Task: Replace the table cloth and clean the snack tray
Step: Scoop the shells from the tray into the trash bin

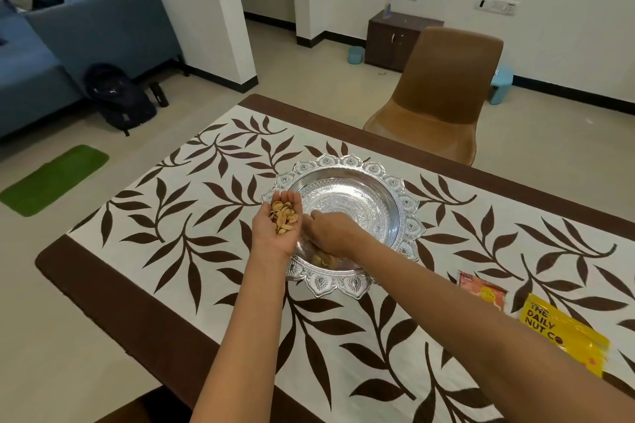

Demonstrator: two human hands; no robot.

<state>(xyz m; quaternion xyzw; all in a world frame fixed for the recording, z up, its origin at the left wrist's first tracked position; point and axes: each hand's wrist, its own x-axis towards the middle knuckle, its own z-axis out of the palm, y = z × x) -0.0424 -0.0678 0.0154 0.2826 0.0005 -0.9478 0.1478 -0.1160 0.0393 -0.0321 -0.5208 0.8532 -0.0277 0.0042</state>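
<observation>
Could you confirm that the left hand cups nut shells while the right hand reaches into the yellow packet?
Not quite: the head view shows the right hand reaching into the silver tray, not the yellow packet; the left hand does cup nut shells.

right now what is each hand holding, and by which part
Left hand cups nut shells in its upturned palm. Right hand reaches into the tray; whether it grips anything cannot be told.

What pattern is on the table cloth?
Table cloth: brown leaves on white, dark brown border; head view.
</observation>
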